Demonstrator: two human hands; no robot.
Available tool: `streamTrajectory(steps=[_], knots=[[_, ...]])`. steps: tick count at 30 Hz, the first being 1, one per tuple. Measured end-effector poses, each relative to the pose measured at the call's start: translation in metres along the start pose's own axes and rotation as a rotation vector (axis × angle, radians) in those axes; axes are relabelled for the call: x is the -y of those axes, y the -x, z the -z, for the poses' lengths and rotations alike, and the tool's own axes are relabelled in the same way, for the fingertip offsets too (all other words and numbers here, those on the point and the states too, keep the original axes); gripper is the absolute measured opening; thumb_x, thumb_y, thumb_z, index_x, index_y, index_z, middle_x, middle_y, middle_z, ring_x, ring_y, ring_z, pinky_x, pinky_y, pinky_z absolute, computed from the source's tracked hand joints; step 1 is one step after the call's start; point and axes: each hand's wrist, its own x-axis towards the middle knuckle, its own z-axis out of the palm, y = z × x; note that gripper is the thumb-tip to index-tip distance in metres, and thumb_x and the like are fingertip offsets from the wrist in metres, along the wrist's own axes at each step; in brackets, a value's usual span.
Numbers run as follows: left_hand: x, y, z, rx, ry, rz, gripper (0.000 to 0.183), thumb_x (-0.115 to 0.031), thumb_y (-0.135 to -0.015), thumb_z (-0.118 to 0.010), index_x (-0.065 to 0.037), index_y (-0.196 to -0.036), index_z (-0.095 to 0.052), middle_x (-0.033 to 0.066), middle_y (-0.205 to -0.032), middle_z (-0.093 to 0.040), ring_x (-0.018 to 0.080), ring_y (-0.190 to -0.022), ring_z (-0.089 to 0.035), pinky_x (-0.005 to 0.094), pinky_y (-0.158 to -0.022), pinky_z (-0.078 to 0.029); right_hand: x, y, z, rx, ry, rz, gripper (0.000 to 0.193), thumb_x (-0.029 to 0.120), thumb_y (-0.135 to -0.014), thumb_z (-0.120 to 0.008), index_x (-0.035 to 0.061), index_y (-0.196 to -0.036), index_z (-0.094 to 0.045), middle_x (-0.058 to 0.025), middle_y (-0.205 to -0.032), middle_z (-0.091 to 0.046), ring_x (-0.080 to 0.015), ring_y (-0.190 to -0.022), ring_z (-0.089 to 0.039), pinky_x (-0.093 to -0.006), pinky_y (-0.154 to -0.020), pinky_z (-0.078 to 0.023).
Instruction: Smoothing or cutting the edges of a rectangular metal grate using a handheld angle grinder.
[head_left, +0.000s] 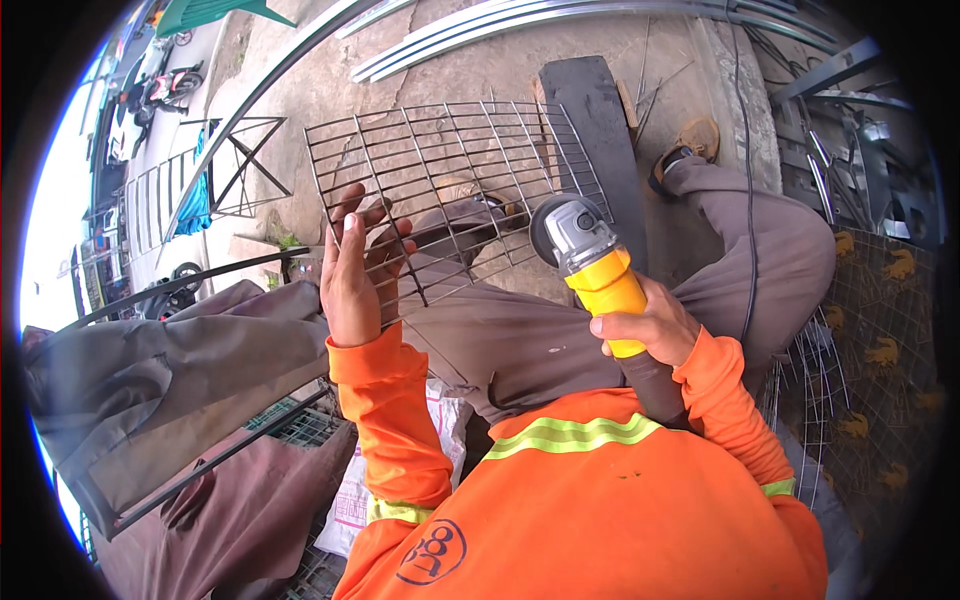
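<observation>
My left hand (352, 285) is at the near left corner of a wire mesh panel (455, 185), its thumb pointing up in front and its fingers curled behind the wires. The panel is a grid of thin dark rods, tilted over my lap. Wrapped round the yellow body of an angle grinder (608, 285) is my right hand (662, 325). The grinder's grey metal head and dark disc sit beside the panel's right edge; whether the disc touches a wire, I cannot tell. The grinder's rear end lies against my orange shirt.
A dark board (600, 150) lies on the concrete ahead, between my feet. Long metal profiles (480, 40) stretch across the far floor. A black cable (748, 170) hangs past my right leg. Grey sheeting (190, 370) drapes a frame at left. More mesh (815, 385) lies at right.
</observation>
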Motion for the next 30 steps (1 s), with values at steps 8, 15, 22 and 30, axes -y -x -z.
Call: streamTrajectory(steps=[8,15,22,30], knots=[[-0.001,0.005,-0.006,0.029,0.017,-0.053,0.044,-0.026,-0.104,-0.054,-0.004,-0.142,-0.045,0.0118,-0.118,-0.058,0.0189,-0.092,-0.068,0.0283,-0.073,-0.057,0.007,-0.009,-0.012,0.029,-0.059,0.022,0.05,0.027,-0.079,-0.077,0.0028,-0.119,-0.059,-0.0047,-0.094,-0.062,-0.0152,-0.077,-0.062,-0.03,-0.071,-0.053],[-0.004,0.004,-0.006,0.053,-0.012,-0.043,0.046,-0.023,-0.104,-0.055,-0.004,-0.144,-0.041,0.013,-0.12,-0.058,0.0182,-0.094,-0.067,0.0284,-0.076,-0.056,0.009,-0.007,-0.011,-0.047,-0.107,-0.021,0.051,0.029,-0.076,-0.075,0.0019,-0.115,-0.058,-0.005,-0.087,-0.061,-0.0155,-0.071,-0.064,-0.0302,-0.066,-0.053],[-0.004,0.009,-0.013,0.018,-0.085,-0.075,0.055,-0.027,-0.103,-0.056,-0.001,-0.148,-0.039,0.02,-0.128,-0.057,0.0181,-0.092,-0.067,0.0273,-0.076,-0.056,0.004,-0.013,-0.008,-0.057,-0.089,0.035,0.046,0.028,-0.078,-0.075,0.0027,-0.113,-0.06,-0.0049,-0.089,-0.062,-0.0148,-0.072,-0.063,-0.0298,-0.066,-0.053],[-0.009,0.016,-0.021,0.053,-0.111,-0.113,0.054,-0.026,-0.103,-0.056,-0.001,-0.148,-0.039,0.0202,-0.129,-0.055,0.0186,-0.093,-0.066,0.0285,-0.077,-0.057,0.019,-0.016,-0.013,-0.019,-0.104,0.095,0.046,0.028,-0.078,-0.075,0.0015,-0.112,-0.059,-0.0053,-0.086,-0.061,-0.0154,-0.068,-0.064,-0.0303,-0.064,-0.053]])
